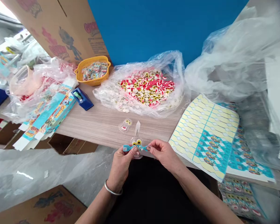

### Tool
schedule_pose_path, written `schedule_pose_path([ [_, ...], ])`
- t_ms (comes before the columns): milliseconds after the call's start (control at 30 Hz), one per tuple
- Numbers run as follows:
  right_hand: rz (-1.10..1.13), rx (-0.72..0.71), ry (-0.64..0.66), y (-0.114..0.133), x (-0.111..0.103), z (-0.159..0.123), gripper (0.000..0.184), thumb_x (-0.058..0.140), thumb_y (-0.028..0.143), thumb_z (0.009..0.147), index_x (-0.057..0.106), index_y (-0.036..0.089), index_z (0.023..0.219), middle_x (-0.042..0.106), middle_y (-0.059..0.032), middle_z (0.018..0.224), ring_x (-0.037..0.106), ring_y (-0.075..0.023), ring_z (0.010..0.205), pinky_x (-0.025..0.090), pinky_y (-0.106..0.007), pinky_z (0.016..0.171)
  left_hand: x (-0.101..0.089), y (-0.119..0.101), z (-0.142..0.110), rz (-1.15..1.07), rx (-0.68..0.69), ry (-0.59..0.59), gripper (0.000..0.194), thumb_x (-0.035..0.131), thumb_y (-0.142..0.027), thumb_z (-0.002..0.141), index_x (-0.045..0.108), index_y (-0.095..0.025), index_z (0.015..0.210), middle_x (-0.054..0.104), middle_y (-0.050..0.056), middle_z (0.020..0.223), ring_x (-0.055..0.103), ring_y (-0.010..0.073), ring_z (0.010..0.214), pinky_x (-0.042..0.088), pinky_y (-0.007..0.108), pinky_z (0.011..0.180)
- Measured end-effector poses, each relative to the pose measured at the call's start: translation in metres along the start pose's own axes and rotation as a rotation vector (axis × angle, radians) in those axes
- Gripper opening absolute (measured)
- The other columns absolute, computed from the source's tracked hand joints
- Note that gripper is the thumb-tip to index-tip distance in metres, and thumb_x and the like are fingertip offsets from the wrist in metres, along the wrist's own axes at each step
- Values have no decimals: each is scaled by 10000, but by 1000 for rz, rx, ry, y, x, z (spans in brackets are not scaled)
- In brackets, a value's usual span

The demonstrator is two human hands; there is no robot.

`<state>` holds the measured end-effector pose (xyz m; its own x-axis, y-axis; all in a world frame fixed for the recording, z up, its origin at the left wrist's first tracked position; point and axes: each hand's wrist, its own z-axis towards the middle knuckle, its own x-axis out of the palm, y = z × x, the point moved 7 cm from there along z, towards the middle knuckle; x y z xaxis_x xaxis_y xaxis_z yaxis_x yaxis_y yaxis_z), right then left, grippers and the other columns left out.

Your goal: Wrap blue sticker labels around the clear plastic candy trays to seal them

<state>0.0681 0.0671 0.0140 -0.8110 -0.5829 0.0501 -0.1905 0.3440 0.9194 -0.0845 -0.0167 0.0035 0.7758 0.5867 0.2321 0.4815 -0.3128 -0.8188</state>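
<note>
A narrow blue printed card strip (132,148) is pinched between the left hand (120,168) and the right hand (162,152), in front of a clear plastic bag of candies (112,96) and below its near edge. The thumb and fingertips of each hand are pressed together on the strip, with the hands held apart at either end of it and neither hand spread. Directly behind the strip, a clear blister pack with yellow candy eyes (137,143) is seen; whether it is being gripped along with the strip cannot be told. A metal bangle (112,189) is worn on the left wrist. Nearer the bag, a second blister pack (125,124) and a white paper strip (137,128) are lying just beside each other on a wooden tabletop (102,132). To the right of the bag, printed sheets of yellow and blue cards (205,137) are spread out, and loose plastic sheeting (226,59) is heaped. To the left of the bag, a yellow basket of candies (92,71), a blue tape dispenser (82,99) and flat printed card boxes (49,113) are placed. Behind the bag, a blue wall (140,28) is seen.
</note>
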Motion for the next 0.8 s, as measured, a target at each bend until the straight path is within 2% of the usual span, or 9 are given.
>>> schedule_pose_path([
  [133,279,55,20,-1,-10,-1,284,736,431,781,612,177,752,519,54,598,337,-48,450,196,-205,415,27,-9,-3,-138,-47,116,238,857,-264,667,683,-140,772,694,6,725,619,101,628,520,224,619],
  [200,399,37,50,1,-11,-3,306,763,436,762,604,176,740,498,61,565,322,-45,434,157,-208,406,42,-11,-7,-190,-95,184,227,862,-244,662,688,-142,768,697,9,753,613,91,633,513,213,615],
  [300,543,-27,113,5,-8,-7,340,797,440,732,581,178,718,477,71,527,311,-42,424,145,-208,411,67,-11,-15,-169,-168,344,207,838,-274,702,697,-136,766,676,16,704,594,90,600,503,214,588],
  [400,622,-85,139,5,-7,-9,369,804,460,724,563,180,725,529,60,548,332,-40,424,164,-204,416,86,-13,-22,-106,-192,457,210,795,-312,757,693,-129,772,653,21,667,585,97,579,500,224,576],
  [567,601,-80,176,-4,-6,-7,422,801,513,708,537,206,828,590,51,600,408,-60,427,190,-190,397,99,-11,-29,-53,-220,513,203,782,-305,773,682,-132,812,661,26,683,594,100,598,503,223,584],
  [667,563,-25,211,-9,-6,-2,424,789,526,714,556,198,848,563,58,576,376,-58,414,186,-192,387,102,-8,-26,-48,-223,524,214,779,-306,774,653,-136,804,658,20,681,596,104,602,516,243,609],
  [733,522,-14,134,-10,-16,0,423,784,539,709,569,188,805,535,64,550,342,-53,410,202,-198,390,99,-7,-17,-65,-181,449,242,806,-289,740,621,-153,816,662,4,694,608,108,616,524,254,635],
  [800,473,-60,-26,-6,-34,-1,400,758,544,734,594,181,775,572,40,598,413,-70,463,291,-208,435,93,-8,-5,-67,-110,313,314,846,-275,681,595,-169,836,673,-7,720,621,109,634,521,244,639],
])
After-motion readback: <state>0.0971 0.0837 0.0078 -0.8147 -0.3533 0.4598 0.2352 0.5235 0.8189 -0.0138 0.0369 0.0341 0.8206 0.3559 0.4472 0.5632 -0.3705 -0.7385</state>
